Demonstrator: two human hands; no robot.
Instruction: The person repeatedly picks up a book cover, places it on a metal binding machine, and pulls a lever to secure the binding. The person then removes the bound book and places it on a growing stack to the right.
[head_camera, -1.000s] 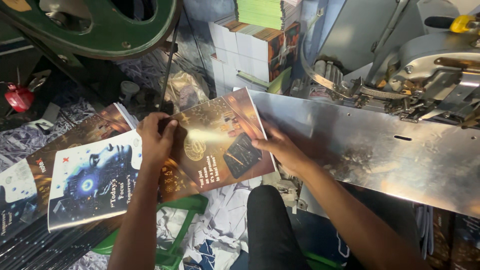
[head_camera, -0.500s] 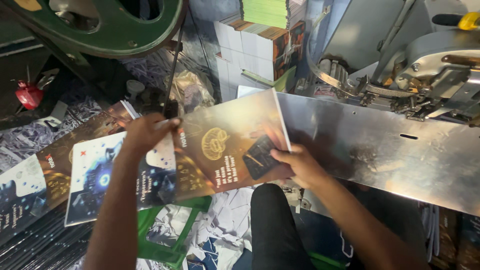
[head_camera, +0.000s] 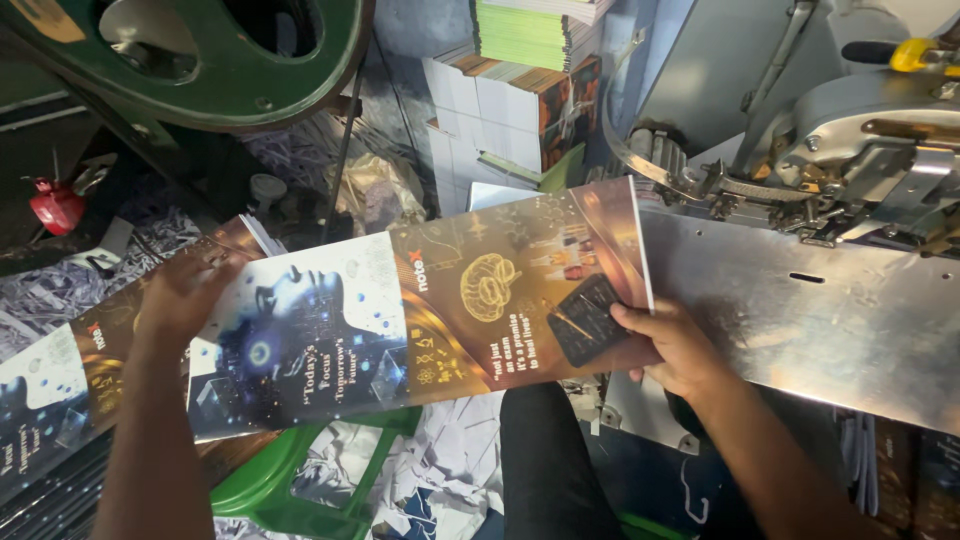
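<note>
A long printed cover sheet (head_camera: 420, 310), brown with gold drawings on its right half and blue-white on its left, is spread open between my hands. My right hand (head_camera: 672, 345) grips its right edge, next to the sloping metal plate (head_camera: 800, 320) of a machine. My left hand (head_camera: 185, 290) holds its left end, above a stack of the same printed sheets (head_camera: 60, 390) lying at the left.
A green plastic stool (head_camera: 290, 480) stands under the sheets amid paper scraps. A big green wheel (head_camera: 230, 70) is at the top left, a red object (head_camera: 55, 205) at the far left. Stacked booklets (head_camera: 520, 90) sit at the back. The grey machine head (head_camera: 850, 130) is at the top right.
The sheet was folded between my hands; now it is spread out flat, my left hand having moved left and my right hand right toward the metal plate.
</note>
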